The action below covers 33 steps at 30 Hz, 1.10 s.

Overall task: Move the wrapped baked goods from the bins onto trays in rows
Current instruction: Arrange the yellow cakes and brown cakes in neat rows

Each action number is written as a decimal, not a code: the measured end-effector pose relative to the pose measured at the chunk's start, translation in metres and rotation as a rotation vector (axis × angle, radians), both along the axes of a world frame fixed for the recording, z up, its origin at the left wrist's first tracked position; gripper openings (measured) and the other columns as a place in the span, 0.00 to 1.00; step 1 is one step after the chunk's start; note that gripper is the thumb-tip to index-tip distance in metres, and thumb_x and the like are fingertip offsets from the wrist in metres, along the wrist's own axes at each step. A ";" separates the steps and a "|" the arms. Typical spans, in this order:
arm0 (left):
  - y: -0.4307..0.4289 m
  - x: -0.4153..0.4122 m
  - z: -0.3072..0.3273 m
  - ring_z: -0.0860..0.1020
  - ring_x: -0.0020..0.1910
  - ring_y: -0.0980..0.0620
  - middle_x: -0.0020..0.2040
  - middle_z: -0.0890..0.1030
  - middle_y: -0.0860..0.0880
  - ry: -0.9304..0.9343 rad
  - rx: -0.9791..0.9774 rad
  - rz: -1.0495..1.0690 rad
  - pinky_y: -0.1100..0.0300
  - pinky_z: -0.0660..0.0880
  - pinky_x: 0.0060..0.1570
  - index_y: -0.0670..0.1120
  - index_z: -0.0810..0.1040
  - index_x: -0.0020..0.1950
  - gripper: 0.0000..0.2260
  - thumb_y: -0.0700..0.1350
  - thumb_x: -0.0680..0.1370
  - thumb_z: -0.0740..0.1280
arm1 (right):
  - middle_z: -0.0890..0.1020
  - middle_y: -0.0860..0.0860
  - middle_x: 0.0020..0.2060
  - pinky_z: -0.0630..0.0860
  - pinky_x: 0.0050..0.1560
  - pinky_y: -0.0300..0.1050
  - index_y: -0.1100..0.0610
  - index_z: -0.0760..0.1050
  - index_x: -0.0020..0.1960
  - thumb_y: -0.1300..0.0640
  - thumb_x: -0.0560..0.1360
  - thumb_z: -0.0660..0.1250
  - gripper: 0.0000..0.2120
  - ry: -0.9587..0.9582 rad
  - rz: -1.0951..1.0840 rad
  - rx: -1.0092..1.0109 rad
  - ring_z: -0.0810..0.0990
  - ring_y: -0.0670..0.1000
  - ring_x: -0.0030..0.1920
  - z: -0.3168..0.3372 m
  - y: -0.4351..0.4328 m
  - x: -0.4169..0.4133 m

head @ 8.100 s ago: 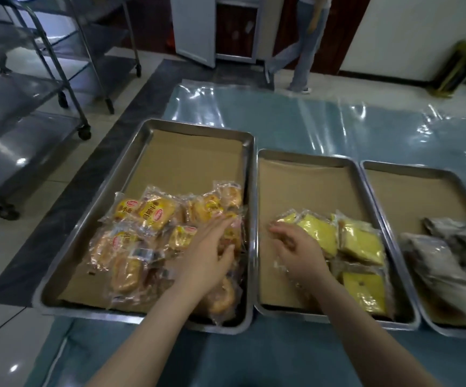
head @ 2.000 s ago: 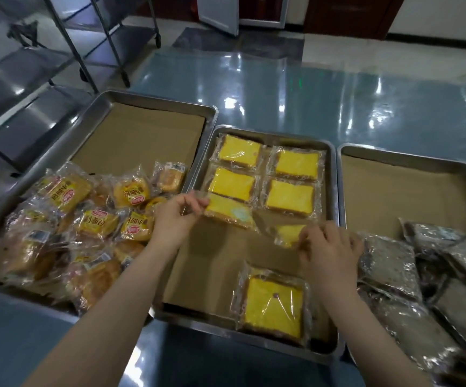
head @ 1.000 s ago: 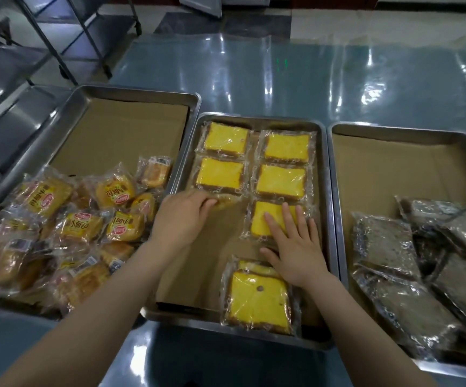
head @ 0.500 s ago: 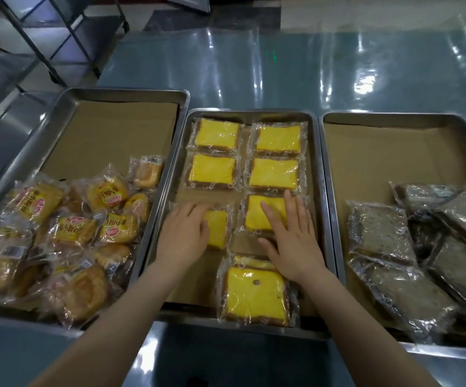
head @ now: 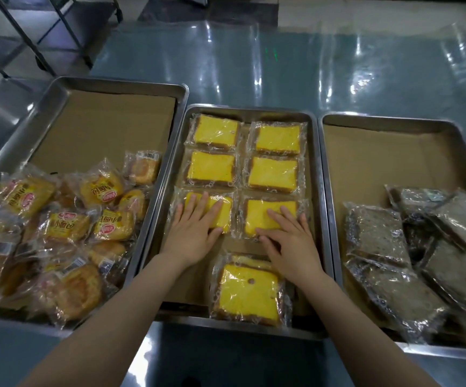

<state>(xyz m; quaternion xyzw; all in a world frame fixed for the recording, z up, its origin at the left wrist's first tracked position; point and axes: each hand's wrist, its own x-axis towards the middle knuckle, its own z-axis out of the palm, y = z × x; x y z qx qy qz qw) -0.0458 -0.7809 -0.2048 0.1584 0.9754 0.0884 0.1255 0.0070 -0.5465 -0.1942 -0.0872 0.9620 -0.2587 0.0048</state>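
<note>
Since a moment ago the left hand (head: pixel 195 233) has slid its left cake (head: pixel 222 212) up level with the right cake (head: pixel 257 216) under the right hand (head: pixel 290 241), making a third pair in the middle tray (head: pixel 254 108). Both hands lie flat with fingers straight, pressing and gripping nothing. Bare liner (head: pixel 195 286) shows before that row, beside a stack (head: pixel 248 291) at the near rim; the far halves of the bun tray (head: pixel 120 82) and dark-slice tray (head: pixel 393 122) lie open.

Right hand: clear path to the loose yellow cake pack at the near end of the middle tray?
Probably yes: the right hand lies flat just beyond that pack, and nothing lies on it.
</note>
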 end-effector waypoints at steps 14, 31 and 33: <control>-0.005 0.077 0.034 0.78 0.47 0.60 0.46 0.81 0.58 -0.538 0.582 0.321 0.68 0.72 0.44 0.54 0.78 0.50 0.11 0.38 0.75 0.67 | 0.71 0.42 0.63 0.62 0.65 0.42 0.47 0.69 0.69 0.34 0.69 0.66 0.33 -0.262 0.047 -0.019 0.64 0.45 0.67 0.023 0.008 0.055; -0.021 0.098 0.044 0.63 0.67 0.40 0.68 0.67 0.41 0.178 0.234 0.317 0.49 0.62 0.65 0.48 0.65 0.71 0.29 0.38 0.71 0.68 | 0.43 0.48 0.77 0.38 0.74 0.52 0.44 0.49 0.77 0.47 0.81 0.54 0.27 -0.099 -0.020 0.169 0.32 0.50 0.74 0.025 -0.008 0.080; -0.005 0.098 0.041 0.52 0.75 0.43 0.76 0.57 0.44 0.179 0.188 0.096 0.49 0.51 0.72 0.52 0.59 0.75 0.30 0.45 0.75 0.66 | 0.37 0.49 0.76 0.36 0.73 0.55 0.41 0.44 0.77 0.41 0.80 0.51 0.28 -0.165 0.057 0.235 0.29 0.52 0.73 0.016 -0.017 0.077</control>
